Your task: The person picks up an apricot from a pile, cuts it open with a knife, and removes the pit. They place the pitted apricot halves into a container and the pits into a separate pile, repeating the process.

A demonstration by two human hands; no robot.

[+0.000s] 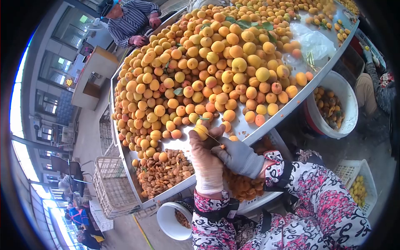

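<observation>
My left hand (pixel 205 164), in a worn whitish glove, is closed around a yellow apricot (pixel 201 132) at the near edge of the metal table (pixel 266 132). My right hand (pixel 241 159), in a grey glove, is closed beside it. A thin wire-like tool (pixel 214 139) runs from the right fingers to the apricot; its grip is hidden in the hand. Beyond my hands spreads a large heap of apricots (pixel 187 83). A pile of brown pits (pixel 164 173) lies at the table's left corner. Below my hands, a crate holds opened orange apricots (pixel 246 187).
A white bucket (pixel 168 223) with pits stands below the table. Another white bucket (pixel 348 112) holds discarded fruit. Crates stand at left (pixel 112 187) and right (pixel 371 183). A co-worker in a striped shirt (pixel 133 21) is across the table; another person (pixel 377 83) sits right.
</observation>
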